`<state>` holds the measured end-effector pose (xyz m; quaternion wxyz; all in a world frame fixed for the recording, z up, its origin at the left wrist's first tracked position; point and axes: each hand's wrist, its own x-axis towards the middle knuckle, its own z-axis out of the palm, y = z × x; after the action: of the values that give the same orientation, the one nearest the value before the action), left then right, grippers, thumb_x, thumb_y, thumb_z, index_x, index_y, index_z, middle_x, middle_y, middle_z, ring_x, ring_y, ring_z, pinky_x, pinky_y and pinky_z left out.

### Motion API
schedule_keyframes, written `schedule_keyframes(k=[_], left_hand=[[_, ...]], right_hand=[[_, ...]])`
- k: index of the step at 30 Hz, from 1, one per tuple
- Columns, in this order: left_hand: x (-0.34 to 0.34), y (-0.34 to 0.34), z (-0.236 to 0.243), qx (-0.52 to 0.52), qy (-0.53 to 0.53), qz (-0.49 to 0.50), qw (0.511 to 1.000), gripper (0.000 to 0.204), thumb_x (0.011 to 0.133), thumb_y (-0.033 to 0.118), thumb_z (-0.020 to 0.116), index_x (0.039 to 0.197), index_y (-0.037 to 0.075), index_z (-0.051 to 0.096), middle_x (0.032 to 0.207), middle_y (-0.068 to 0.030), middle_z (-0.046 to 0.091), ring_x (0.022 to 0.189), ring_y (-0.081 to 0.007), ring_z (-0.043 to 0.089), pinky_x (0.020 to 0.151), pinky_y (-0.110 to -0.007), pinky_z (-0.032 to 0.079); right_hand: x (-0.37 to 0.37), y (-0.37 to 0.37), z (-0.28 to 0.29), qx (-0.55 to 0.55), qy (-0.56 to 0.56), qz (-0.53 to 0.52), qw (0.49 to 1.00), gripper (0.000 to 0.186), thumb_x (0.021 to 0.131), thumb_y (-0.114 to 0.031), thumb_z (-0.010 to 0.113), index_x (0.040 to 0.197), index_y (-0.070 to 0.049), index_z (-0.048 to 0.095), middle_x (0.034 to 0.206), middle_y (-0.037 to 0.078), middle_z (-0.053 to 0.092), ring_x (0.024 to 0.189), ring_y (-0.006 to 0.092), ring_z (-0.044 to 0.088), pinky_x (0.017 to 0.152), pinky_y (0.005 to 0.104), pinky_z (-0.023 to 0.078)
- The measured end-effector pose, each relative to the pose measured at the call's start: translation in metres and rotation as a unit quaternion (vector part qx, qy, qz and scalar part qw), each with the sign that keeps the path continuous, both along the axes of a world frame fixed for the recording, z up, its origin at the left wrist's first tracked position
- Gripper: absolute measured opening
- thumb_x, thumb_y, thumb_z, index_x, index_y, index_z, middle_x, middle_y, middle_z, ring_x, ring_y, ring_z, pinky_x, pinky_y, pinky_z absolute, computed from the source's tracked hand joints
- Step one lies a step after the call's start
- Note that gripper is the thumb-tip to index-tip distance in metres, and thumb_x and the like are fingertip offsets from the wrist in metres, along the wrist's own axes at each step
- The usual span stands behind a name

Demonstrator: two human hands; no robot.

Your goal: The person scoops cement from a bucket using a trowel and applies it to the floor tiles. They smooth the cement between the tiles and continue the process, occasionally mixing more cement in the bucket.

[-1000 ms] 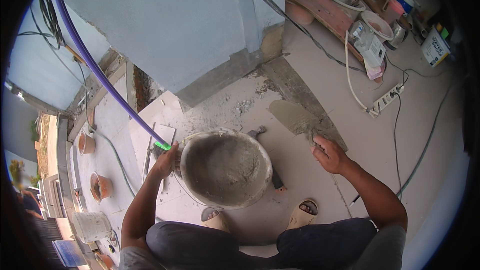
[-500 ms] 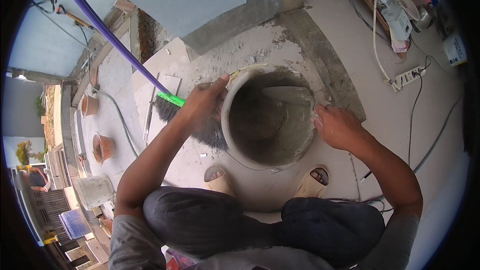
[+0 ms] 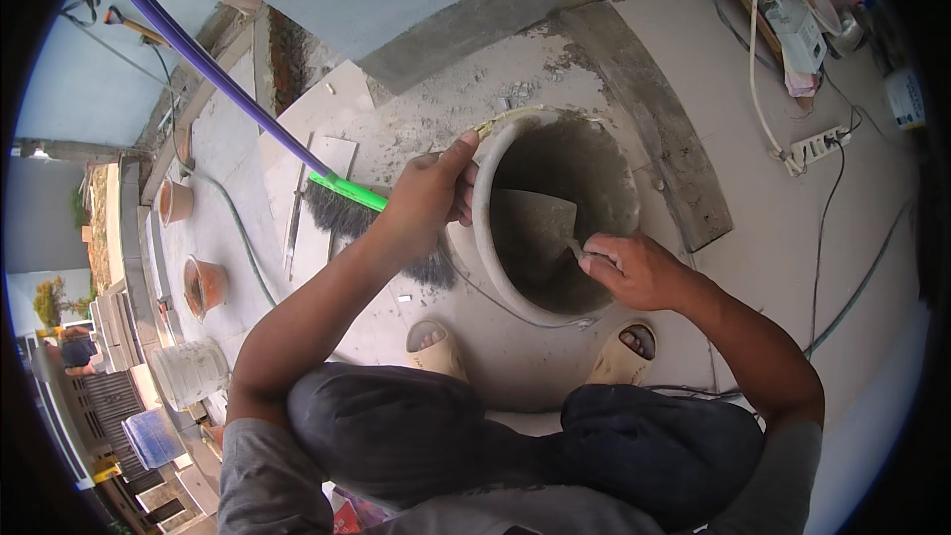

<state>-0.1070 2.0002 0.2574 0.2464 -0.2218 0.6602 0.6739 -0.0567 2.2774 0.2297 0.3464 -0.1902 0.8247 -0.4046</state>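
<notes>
Since the earlier pictures you have tipped the bucket (image 3: 555, 213) further toward yourself, so that its mouth now faces up at you and its grey inside shows, where a second ago it sat flat on the floor with wet mortar filling it. Your left hand (image 3: 431, 200) is closed over the near rim on the left side, thumb on top and fingers curled over the edge, holding the bucket tilted. Your right hand (image 3: 634, 267) is wrapped around the handle of a trowel (image 3: 535, 228), whose flat grey blade lies inside the bucket against the lower wall. You are squatting, knees in dark trousers at the bottom of the view, with a pale sandal (image 3: 434, 347) on each foot just below the bucket. Most of the inside looks scraped down to a thin grey film, with the darker remainder gathered low, near the blade; by that, the scraping looks well along, though the deepest part is in shadow and how much is left there cannot be told. Just left of the bucket a broom (image 3: 342, 208) with a green head and a long purple handle lies on the floor, its dark bristles reaching under your left wrist. Grey smears of mortar mark the concrete above the bucket. Well off to the right a white power strip (image 3: 817, 147) and its cables lie on the floor, and terracotta pots (image 3: 203, 282) stand far to the left.
</notes>
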Motion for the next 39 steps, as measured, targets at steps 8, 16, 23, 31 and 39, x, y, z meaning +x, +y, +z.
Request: schedule_keyframes(k=[8, 16, 23, 31, 39], left_hand=[[0.005, 0.003, 0.002, -0.009, 0.003, 0.006, 1.000, 0.045, 0.097, 0.047, 0.055, 0.074, 0.008, 0.060, 0.058, -0.0018, 0.057, 0.045, -0.0114, 0.052, 0.044, -0.024, 0.042], [0.013, 0.024, 0.008, -0.015, 0.004, -0.002, 1.000, 0.048, 0.097, 0.048, 0.054, 0.077, 0.005, 0.059, 0.062, -0.0040, 0.056, 0.054, -0.0141, 0.052, 0.053, -0.028, 0.043], [0.007, 0.017, -0.003, 0.010, 0.016, 0.048, 0.999, 0.049, 0.098, 0.049, 0.052, 0.074, 0.007, 0.058, 0.057, -0.0029, 0.055, 0.045, -0.0126, 0.050, 0.044, -0.026, 0.041], [0.004, -0.009, -0.012, -0.023, -0.028, 0.096, 0.995, 0.049, 0.095, 0.051, 0.055, 0.073, 0.008, 0.059, 0.057, -0.0018, 0.053, 0.044, -0.0115, 0.046, 0.043, -0.025, 0.036], [0.010, -0.014, -0.030, -0.020, 0.000, 0.098, 0.995, 0.048, 0.094, 0.051, 0.057, 0.073, 0.008, 0.057, 0.056, -0.0010, 0.052, 0.045, -0.0112, 0.046, 0.044, -0.025, 0.038]], right_hand=[[-0.003, 0.008, -0.012, 0.248, 0.119, -0.035, 0.961, 0.034, 0.097, -0.029, 0.048, 0.093, 0.001, 0.064, 0.084, 0.024, 0.066, 0.083, 0.0416, 0.065, 0.077, 0.0484, 0.051], [0.001, -0.002, -0.066, 0.122, 0.004, 0.024, 0.992, 0.036, 0.096, -0.029, 0.050, 0.088, 0.004, 0.063, 0.082, 0.025, 0.065, 0.081, 0.0435, 0.064, 0.076, 0.0482, 0.050], [0.009, 0.010, -0.049, -0.011, -0.011, -0.013, 1.000, 0.032, 0.095, -0.027, 0.055, 0.088, 0.003, 0.061, 0.067, 0.020, 0.058, 0.063, 0.0340, 0.057, 0.064, 0.0404, 0.046], [-0.014, 0.045, 0.016, -0.049, -0.190, -0.137, 0.971, 0.031, 0.097, -0.031, 0.055, 0.091, -0.001, 0.061, 0.067, 0.004, 0.057, 0.052, 0.0097, 0.053, 0.050, 0.0287, 0.044], [-0.092, 0.094, -0.001, -0.035, -0.146, -0.316, 0.937, 0.024, 0.091, -0.026, 0.055, 0.091, -0.003, 0.061, 0.066, 0.007, 0.057, 0.049, 0.0124, 0.054, 0.044, 0.0293, 0.044]])
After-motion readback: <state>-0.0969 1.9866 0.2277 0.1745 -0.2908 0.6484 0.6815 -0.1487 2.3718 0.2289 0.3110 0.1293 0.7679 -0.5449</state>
